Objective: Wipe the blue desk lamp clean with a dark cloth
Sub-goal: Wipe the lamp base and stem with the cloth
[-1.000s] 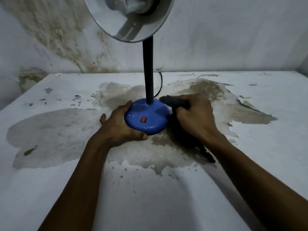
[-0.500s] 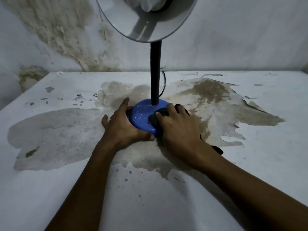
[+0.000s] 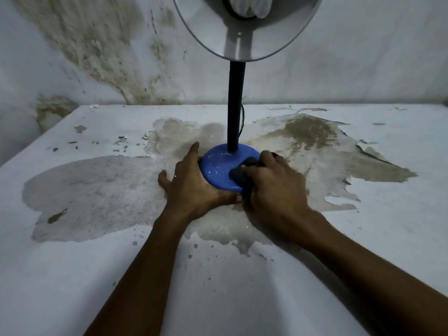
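The desk lamp stands in the middle of the table: a round blue base (image 3: pixel 219 166), a dark upright stem (image 3: pixel 235 105) and a wide pale shade (image 3: pixel 244 27) with a white bulb at the top of the view. My left hand (image 3: pixel 191 185) cups the base's left and front rim. My right hand (image 3: pixel 274 187) presses a bunched dark cloth (image 3: pixel 242 170) onto the front right of the base. Most of the cloth is hidden under my fingers.
The white table (image 3: pixel 242 287) has large patches of peeled, stained paint around the lamp. A stained wall (image 3: pixel 97 52) rises right behind the table's far edge. A thin dark cord (image 3: pixel 241 122) runs down behind the stem.
My right hand has brought the cloth from the base's right side round onto its front right top, covering the red switch. My left hand stays on the base's left rim.
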Tool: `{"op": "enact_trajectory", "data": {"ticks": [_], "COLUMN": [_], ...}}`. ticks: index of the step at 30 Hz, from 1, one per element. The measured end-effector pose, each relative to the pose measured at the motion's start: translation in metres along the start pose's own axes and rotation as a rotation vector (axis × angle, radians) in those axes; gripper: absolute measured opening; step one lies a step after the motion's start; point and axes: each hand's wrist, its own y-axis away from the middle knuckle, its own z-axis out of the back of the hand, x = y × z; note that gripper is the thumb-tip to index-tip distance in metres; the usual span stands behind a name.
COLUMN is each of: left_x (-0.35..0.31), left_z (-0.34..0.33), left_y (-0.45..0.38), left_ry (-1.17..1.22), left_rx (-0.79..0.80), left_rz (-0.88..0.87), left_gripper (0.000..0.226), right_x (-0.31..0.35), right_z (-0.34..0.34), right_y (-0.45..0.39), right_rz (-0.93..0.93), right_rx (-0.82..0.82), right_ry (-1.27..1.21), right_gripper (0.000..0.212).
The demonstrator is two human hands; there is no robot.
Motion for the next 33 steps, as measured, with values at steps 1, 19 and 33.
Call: {"op": "enact_trajectory", "data": {"ticks": [1, 19, 33], "left_x": [0.0, -0.004, 0.004], "left_z": [0.0, -0.001, 0.009], "left_y": [-0.001, 0.002, 0.006], "left_ry": [-0.006, -0.026, 0.109], "left_rx": [-0.002, -0.028, -0.001], "left_rz": [0.005, -0.042, -0.038], "left_gripper": [0.141, 0.126, 0.121], "right_x": [0.005, 0.012, 0.026], "right_z": [0.0, 0.021, 0.014], "right_y": [0.009, 0.03, 0.031], "right_rz": [0.054, 0.022, 0.046], "right_rx": [-0.024, 0.054, 0.084], "right_ry": [-0.003, -0.279, -0.091], "right_gripper": [0.027, 0.036, 0.013]}}
